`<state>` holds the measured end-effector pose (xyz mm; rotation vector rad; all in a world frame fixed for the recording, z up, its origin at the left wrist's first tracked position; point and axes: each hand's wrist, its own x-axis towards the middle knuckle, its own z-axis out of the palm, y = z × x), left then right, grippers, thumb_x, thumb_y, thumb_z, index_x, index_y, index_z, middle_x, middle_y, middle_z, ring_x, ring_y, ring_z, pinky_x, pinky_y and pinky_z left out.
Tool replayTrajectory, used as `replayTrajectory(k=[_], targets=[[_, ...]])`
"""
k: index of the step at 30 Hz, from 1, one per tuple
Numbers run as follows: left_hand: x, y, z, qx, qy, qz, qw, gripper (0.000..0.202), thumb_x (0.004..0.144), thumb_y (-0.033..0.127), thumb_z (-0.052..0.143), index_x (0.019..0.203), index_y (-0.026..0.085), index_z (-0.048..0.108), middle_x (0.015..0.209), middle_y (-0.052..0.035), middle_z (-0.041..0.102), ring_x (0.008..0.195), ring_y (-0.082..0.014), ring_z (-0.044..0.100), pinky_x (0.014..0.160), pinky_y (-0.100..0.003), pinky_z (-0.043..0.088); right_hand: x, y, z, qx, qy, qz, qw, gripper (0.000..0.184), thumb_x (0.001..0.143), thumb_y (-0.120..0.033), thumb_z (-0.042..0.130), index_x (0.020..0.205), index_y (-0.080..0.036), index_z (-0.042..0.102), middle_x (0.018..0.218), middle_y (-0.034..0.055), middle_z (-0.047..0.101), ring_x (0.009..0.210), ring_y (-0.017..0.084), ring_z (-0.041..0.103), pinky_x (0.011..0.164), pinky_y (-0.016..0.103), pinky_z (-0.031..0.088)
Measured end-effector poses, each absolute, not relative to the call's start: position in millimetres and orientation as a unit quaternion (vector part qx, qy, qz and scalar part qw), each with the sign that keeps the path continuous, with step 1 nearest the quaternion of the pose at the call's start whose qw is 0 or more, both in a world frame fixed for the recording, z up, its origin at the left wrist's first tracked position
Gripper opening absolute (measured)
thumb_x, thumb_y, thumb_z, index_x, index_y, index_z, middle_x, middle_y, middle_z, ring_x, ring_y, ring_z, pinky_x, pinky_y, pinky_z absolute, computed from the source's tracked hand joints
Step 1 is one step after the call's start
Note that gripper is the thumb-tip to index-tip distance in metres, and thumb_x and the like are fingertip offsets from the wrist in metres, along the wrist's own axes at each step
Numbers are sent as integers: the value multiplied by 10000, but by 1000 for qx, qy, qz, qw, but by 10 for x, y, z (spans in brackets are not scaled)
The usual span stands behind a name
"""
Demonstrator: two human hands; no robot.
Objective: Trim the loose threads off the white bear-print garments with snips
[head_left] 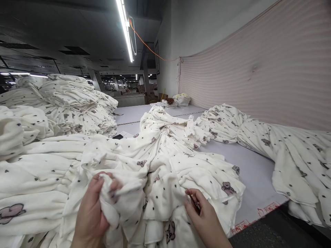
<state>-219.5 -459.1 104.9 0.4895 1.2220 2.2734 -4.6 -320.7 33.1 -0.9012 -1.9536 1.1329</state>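
Note:
My left hand [95, 203] is closed on a bunched edge of white fleece fabric [129, 179] printed with small dark marks and mauve bears; its fingertips are a little blurred. Between the thumb and fingers of my right hand [200, 210] are slim dark thread snips [192, 199], pointing up and to the left. Most of the snips' body is hidden inside that hand. The right fingertips are at the cloth, and I cannot tell whether they pinch it too. Loose folds of the same fabric lie between and beneath both hands.
A tall stack of the same fabric [69, 100] rises at the left. Another long heap [269, 141] runs along the right, by a pinkish hanging sheet [258, 75]. The pale table [248, 175] ends at the lower right. Folded cloths [181, 100] sit at its far end.

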Motion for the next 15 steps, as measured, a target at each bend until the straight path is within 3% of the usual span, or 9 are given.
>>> replayTrajectory(k=[2, 5, 6, 8, 10, 13, 15], targets=[[-2209, -4558, 1015, 276, 508, 792, 196, 148, 756, 274, 693, 872, 251, 605, 539, 86, 507, 417, -69, 426, 458, -153, 396, -60, -3171, 234, -367, -775, 386, 340, 197, 806, -246, 588, 992, -216, 643, 915, 56, 704, 833, 239, 665, 716, 320, 524], [-1978, -4397, 814, 526, 659, 519, 141, 295, 669, 214, 734, 953, 257, 672, 794, -11, 642, 663, -180, 595, 651, -260, 481, -164, -3161, 220, -349, -790, 373, 339, 108, 832, -232, 543, 865, -203, 642, 854, 55, 687, 811, 241, 647, 715, 335, 510], [-1893, -4329, 736, 584, 677, 429, 129, 292, 682, 195, 704, 967, 259, 686, 906, -44, 657, 757, -219, 613, 703, -286, 475, -200, -3161, 249, -343, -786, 382, 344, 109, 846, -252, 539, 810, -199, 627, 806, 47, 673, 773, 232, 638, 686, 322, 505], [-1797, -4212, 618, 630, 691, 333, 119, 202, 779, 182, 584, 930, 252, 698, 927, -60, 660, 791, -236, 617, 706, -291, 455, -242, -3161, 328, -329, -768, 422, 352, 155, 866, -308, 547, 777, -195, 605, 760, 32, 651, 736, 213, 623, 652, 292, 499], [-1829, -4156, 583, 609, 703, 349, 115, 230, 884, 206, 461, 883, 235, 689, 848, -55, 669, 779, -226, 621, 699, -276, 448, -237, -3175, 383, -314, -737, 478, 360, 192, 887, -368, 541, 840, -195, 612, 796, 31, 657, 763, 200, 629, 673, 272, 506], [-2010, -4190, 652, 533, 708, 442, 140, 219, 919, 337, 476, 931, 222, 662, 838, -31, 693, 800, -230, 629, 697, -260, 447, -213, -3277, 319, -314, -691, 526, 385, 240, 904, -422, 518, 945, -205, 611, 894, 44, 679, 835, 195, 648, 720, 256, 512], [-2109, -4240, 721, 475, 703, 504, 161, 227, 887, 389, 534, 949, 211, 659, 806, -14, 688, 768, -228, 618, 658, -252, 438, -258, -3414, 173, -324, -690, 512, 395, 228, 882, -422, 544, 947, -210, 600, 769, 20, 667, 705, 184, 646, 624, 242, 501]])
